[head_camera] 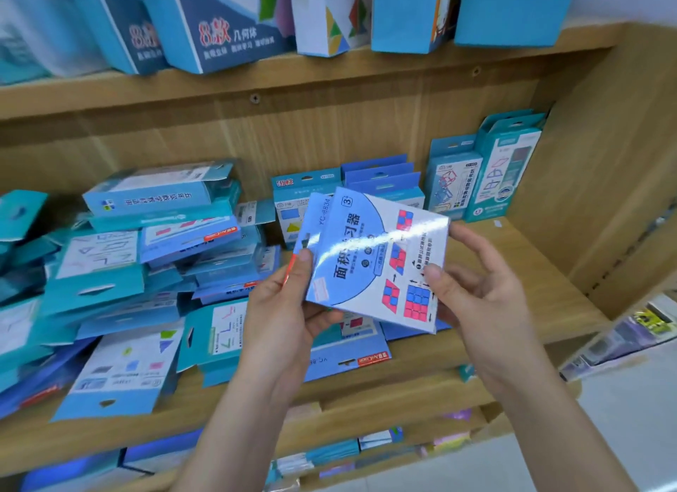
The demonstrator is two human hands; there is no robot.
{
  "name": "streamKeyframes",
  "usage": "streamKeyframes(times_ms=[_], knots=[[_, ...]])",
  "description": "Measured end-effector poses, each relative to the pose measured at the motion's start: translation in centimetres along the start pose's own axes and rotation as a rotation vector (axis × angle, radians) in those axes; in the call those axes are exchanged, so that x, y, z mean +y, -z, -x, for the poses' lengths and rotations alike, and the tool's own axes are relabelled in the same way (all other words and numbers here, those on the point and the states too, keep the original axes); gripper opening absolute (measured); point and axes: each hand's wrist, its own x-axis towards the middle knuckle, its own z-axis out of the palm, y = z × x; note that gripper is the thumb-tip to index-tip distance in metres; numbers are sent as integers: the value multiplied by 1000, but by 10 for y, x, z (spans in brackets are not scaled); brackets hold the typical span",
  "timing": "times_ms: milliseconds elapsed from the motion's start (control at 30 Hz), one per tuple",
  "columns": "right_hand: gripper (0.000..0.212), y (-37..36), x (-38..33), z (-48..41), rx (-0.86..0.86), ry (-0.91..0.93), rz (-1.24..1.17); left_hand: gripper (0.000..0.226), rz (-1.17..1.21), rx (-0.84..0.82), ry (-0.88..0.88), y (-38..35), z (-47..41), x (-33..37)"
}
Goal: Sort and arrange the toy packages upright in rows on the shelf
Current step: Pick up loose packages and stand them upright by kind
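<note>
Above the shelf [476, 348], both hands (left [282, 308], right [480, 293]) grip a tilted toy package [377, 260] between them.

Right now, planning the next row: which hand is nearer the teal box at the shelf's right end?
Right. The right hand is below-left of the teal box; the left hand is farther left, past the package.

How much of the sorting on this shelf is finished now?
Done: a few upright packages stand at the right back of the shelf. In hand: the left hand and right hand hold one glossy package. Left: the heap of packages lying flat on the left.
</note>
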Motion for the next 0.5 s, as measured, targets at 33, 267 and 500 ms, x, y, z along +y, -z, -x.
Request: streamKeyframes(times_ms=[33, 267, 500], knots=[[48, -2, 1, 2, 8, -7, -5, 32, 23, -22, -1, 2, 2, 2], [71, -12, 18, 6, -66, -54, 83, 34, -117, -37, -114, 21, 9, 6], [107, -30, 1, 2, -260, 541, 820, 54, -1061, -131, -715, 42, 15, 4]])
